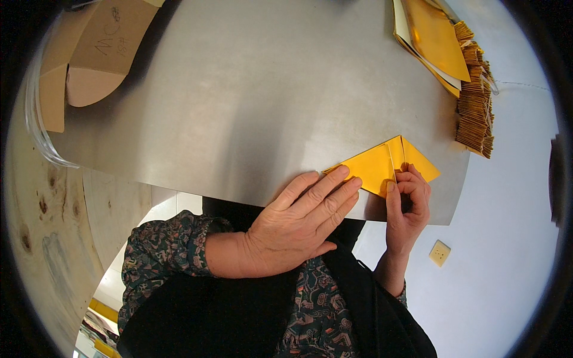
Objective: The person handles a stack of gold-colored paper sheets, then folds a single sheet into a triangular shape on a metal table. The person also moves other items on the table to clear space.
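Note:
A sheet of shiny gold paper, folded into a pointed, roughly triangular shape, lies at the near right edge of the metal table. My left hand rests flat with its fingers stretched out, the fingertips on the paper's left corner. On the paper's right part, my right hand pinches a folded flap between thumb and fingers. A crease runs down the paper near its upper tip, beside the right fingers. What lies under the left fingertips is hidden.
Gold sheets are piled at the far right of the metal table. Beside them stands a row of tightly packed folded gold pieces. An opened cardboard box sits far left, and a wooden surface is at the left. A wall outlet is at the right.

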Demonstrator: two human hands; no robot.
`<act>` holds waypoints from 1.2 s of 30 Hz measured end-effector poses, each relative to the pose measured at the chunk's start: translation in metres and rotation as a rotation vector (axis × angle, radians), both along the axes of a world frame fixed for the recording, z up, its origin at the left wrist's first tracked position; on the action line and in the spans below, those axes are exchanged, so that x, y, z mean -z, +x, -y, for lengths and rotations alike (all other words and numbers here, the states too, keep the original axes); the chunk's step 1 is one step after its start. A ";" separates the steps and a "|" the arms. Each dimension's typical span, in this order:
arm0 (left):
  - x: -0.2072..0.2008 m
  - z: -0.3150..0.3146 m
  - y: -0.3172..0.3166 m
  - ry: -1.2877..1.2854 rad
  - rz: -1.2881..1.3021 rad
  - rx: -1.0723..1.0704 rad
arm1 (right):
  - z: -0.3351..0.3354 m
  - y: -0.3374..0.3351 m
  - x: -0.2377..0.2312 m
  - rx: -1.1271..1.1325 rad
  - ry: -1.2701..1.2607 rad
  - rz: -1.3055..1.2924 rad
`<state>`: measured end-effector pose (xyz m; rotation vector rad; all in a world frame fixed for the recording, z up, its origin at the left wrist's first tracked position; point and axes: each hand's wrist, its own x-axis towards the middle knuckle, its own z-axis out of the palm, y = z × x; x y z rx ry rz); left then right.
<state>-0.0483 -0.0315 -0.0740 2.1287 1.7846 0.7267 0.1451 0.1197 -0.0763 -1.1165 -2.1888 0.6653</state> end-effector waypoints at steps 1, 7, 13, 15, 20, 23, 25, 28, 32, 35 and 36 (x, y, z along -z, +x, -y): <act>0.000 0.000 0.000 0.011 -0.004 -0.004 | 0.000 0.000 0.000 0.003 -0.003 -0.007; -0.002 0.002 -0.003 0.009 -0.030 0.034 | 0.000 0.000 0.000 -0.002 0.007 -0.021; -0.001 0.004 -0.004 -0.026 -0.012 0.046 | -0.003 0.001 0.002 0.002 0.037 -0.004; -0.001 0.004 -0.005 -0.026 0.004 0.038 | -0.003 0.001 0.003 0.007 0.026 -0.018; -0.003 0.003 -0.007 -0.036 0.010 0.053 | -0.004 0.000 0.001 -0.014 0.048 -0.010; -0.003 0.003 -0.007 -0.041 -0.005 0.061 | -0.003 -0.001 0.001 -0.015 0.058 -0.026; -0.004 0.003 -0.007 -0.038 0.002 0.057 | -0.003 -0.001 0.001 -0.009 0.073 -0.022; -0.004 0.003 -0.005 -0.039 0.008 0.054 | -0.003 -0.001 0.002 -0.014 0.075 -0.027; -0.006 0.003 -0.005 -0.056 -0.052 0.064 | -0.003 -0.001 0.001 -0.013 0.071 -0.036; -0.006 0.002 -0.006 -0.046 -0.065 0.062 | -0.003 -0.002 0.001 -0.013 0.079 -0.041; -0.006 0.002 -0.005 -0.052 -0.066 0.062 | -0.003 -0.002 0.002 -0.014 0.084 -0.038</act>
